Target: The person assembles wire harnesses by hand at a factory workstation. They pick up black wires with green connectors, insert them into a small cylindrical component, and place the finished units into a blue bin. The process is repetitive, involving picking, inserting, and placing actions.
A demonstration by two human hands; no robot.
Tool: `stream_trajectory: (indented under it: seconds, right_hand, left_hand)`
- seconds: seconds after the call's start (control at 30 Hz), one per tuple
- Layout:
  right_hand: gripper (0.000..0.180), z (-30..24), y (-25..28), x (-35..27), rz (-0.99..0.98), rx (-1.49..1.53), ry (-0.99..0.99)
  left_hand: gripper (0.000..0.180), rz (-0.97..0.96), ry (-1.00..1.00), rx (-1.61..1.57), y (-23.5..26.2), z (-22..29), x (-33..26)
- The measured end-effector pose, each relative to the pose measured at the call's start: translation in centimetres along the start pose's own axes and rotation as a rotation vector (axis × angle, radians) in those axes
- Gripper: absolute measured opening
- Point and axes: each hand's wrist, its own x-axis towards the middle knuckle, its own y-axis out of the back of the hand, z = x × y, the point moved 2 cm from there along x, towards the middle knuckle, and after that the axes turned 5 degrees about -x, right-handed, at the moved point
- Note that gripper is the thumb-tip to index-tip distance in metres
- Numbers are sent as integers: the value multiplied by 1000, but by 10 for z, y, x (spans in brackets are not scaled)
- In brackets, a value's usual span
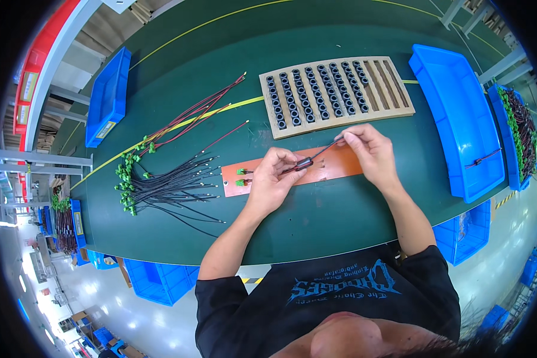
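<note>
My left hand (274, 179) is closed round a small black cylindrical core (304, 163), with dark wires running through it. To its right, my right hand (370, 152) pinches the far end of those wires (325, 149) and holds them up at a slant. Both hands are over a long orange board (346, 164) lying on the green table. Two green connectors (240, 172) with short leads lie at the board's left end; my left hand hides where the leads run. Beyond my hands is a wooden rack (340, 126) with rows of black ring-shaped cores.
Left of the board lie a bundle of black cables (167, 179) with green connectors and several red cables (200, 110). A blue bin (453, 119) at the right holds a dark red cable. Another blue bin (108, 101) stands far left. The table's near edge is at my body.
</note>
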Motion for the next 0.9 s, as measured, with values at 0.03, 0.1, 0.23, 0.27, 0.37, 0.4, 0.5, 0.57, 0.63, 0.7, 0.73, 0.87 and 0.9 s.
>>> stream_trajectory:
  seconds: [0.03,0.1,0.23,0.27,0.37,0.4,0.5,0.57,0.63,0.7,0.73,0.87,0.9]
  right_hand:
    - [13,0,4,0,13,15,11]
    - [13,-2,6,-4,-27,99,34]
    - [14,-6,3,-6,-94,174,83]
    - [13,-12,1,-7,-123,289,50]
    - [13,-5,-5,-11,-111,351,21]
    - [11,-4,-8,-12,-68,370,5]
    - [9,1,-8,-10,-95,219,53]
    - [10,4,-9,-9,-82,234,-11]
    - [10,6,-8,-10,-101,236,-45]
    - [10,7,-9,-11,-90,263,-54]
    - [10,7,-9,-11,-86,276,-58]
    - [13,1,-10,-10,-156,215,-77]
    - [14,1,-11,-11,-166,211,-114]
  left_hand:
    - [31,-32,-16,42,1,0,0]
    - [31,-92,-18,108,-4,19,6]
    - [27,-168,85,106,-4,26,27]
    - [20,-190,19,127,-12,31,31]
    - [19,-260,26,191,-16,22,40]
    - [17,-216,47,127,-20,19,38]
    - [15,-186,24,99,-23,18,37]
    - [14,-165,30,74,-22,14,37]
    - [14,-158,37,56,-23,12,36]
    - [14,-159,39,43,-25,13,36]
    - [14,-169,38,48,-25,12,36]
    - [14,-199,38,117,-21,13,36]
    - [13,-209,40,146,-20,14,36]
